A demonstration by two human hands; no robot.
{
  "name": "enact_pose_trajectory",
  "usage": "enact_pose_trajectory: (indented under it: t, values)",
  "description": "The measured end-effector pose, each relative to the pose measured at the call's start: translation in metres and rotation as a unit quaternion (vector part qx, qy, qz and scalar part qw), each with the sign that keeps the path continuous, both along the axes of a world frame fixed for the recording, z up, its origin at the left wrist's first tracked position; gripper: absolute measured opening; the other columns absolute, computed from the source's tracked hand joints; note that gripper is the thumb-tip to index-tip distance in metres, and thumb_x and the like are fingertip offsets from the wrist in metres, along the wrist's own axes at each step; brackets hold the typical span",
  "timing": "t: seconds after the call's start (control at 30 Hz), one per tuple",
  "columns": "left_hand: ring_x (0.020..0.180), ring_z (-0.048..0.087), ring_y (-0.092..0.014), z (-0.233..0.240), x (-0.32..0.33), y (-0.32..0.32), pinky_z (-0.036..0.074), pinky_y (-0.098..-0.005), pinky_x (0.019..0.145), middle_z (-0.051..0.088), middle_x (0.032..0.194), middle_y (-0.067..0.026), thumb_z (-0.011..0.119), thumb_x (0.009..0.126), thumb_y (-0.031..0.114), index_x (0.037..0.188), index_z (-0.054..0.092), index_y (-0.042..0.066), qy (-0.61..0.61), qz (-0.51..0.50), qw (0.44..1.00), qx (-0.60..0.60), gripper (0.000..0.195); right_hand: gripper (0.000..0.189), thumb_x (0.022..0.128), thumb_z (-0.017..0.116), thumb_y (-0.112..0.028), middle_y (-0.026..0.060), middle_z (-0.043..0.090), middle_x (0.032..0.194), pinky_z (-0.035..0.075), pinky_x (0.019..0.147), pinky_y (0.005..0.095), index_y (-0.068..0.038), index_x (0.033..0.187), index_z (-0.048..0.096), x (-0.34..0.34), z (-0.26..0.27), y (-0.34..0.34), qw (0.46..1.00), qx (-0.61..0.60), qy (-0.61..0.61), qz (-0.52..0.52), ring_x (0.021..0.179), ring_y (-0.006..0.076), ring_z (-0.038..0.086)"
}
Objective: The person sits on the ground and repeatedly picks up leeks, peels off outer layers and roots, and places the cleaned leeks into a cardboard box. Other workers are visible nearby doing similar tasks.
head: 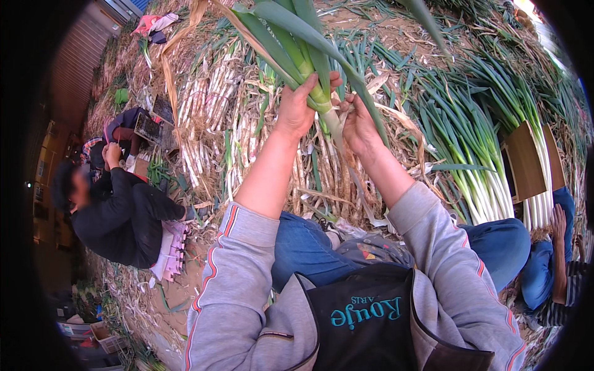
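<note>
My left hand (297, 109) is closed around the upper stalk of a large green onion (320, 95), its green leaves fanning toward the top of the view. At the right of the stalk, my right hand (359, 123) pinches a pale strip of outer skin with thumb and fingers. The skin hangs down in a long strip below the hands. Unpeeled green onions (246, 134) with brown roots lie in rows beneath and beyond my hands. To the right, a pile of peeled green onions (478, 185) with white stems rests near my knee.
A person in black (125, 213) sits at the left on a pink foam mat (174, 252). At the far right, another person's hand (558, 222) is beside white onion stems by a brown board (524, 162). Dry leaves litter the ground. A crate (107, 338) stands at lower left.
</note>
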State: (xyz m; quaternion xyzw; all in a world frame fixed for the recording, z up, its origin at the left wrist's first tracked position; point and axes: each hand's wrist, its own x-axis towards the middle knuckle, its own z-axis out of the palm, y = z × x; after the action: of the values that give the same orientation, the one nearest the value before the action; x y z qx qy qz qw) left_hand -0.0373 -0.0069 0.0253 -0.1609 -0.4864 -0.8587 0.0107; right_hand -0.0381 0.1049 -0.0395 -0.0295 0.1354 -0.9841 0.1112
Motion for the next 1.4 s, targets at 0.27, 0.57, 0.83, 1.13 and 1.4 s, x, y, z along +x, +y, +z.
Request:
enact_pose_trajectory:
  t: [0.27, 0.57, 0.83, 1.13, 1.4]
  values:
    - [0.074, 0.055, -0.018, 0.002, -0.004, 0.001, 0.046, -0.0321, 0.066, 0.057, 0.086, -0.0109, 0.052, 0.084, 0.020, 0.101, 0.047, 0.001, -0.001, 0.029, 0.998, -0.047, 0.027, 0.021, 0.091, 0.039, -0.021, -0.0042, 0.024, 0.051, 0.025, 0.049, 0.0196, -0.008, 0.075, 0.042, -0.003, -0.008, 0.002, 0.997, -0.060, -0.038, -0.019, 0.045, 0.0074, 0.022]
    - [0.072, 0.054, -0.020, 0.021, -0.029, -0.057, 0.045, -0.0336, 0.063, 0.056, 0.084, -0.0110, 0.047, 0.087, 0.018, 0.101, 0.046, 0.002, -0.014, 0.199, 0.978, 0.052, 0.021, 0.029, 0.091, 0.039, -0.032, -0.0032, 0.022, 0.048, 0.014, 0.037, 0.0222, -0.008, 0.075, 0.042, 0.022, -0.067, 0.049, 0.989, 0.104, -0.020, 0.106, 0.038, 0.0081, 0.018]
    - [0.069, 0.058, -0.022, 0.011, -0.025, -0.122, 0.048, -0.0359, 0.057, 0.059, 0.078, -0.0144, 0.047, 0.086, 0.011, 0.100, 0.045, 0.001, -0.019, 0.329, 0.938, 0.110, 0.017, 0.037, 0.076, 0.058, -0.039, 0.0194, 0.056, 0.069, 0.044, 0.058, 0.0434, -0.004, 0.078, 0.047, 0.074, -0.169, 0.119, 0.368, 0.876, 0.310, -0.013, 0.065, 0.0372, 0.055]
    - [0.076, 0.058, -0.024, 0.037, 0.015, -0.151, 0.052, -0.0365, 0.065, 0.054, 0.090, -0.0150, 0.047, 0.086, 0.011, 0.102, 0.044, -0.003, -0.035, 0.465, 0.883, 0.055, 0.021, 0.010, 0.078, 0.047, -0.017, 0.0139, 0.059, 0.071, 0.046, 0.056, 0.0426, -0.008, 0.081, 0.046, 0.130, -0.239, 0.162, 0.244, 0.922, 0.296, 0.046, 0.065, 0.0308, 0.059]
    - [0.071, 0.057, -0.026, 0.127, -0.045, -0.244, 0.049, -0.0408, 0.057, 0.054, 0.091, -0.0144, 0.048, 0.086, 0.010, 0.101, 0.043, -0.003, 0.023, 0.472, 0.881, -0.006, 0.021, 0.008, 0.077, 0.046, -0.014, 0.0142, 0.058, 0.068, 0.045, 0.054, 0.0436, -0.006, 0.080, 0.047, 0.139, -0.267, 0.202, 0.185, 0.951, 0.217, 0.121, 0.063, 0.0326, 0.058]
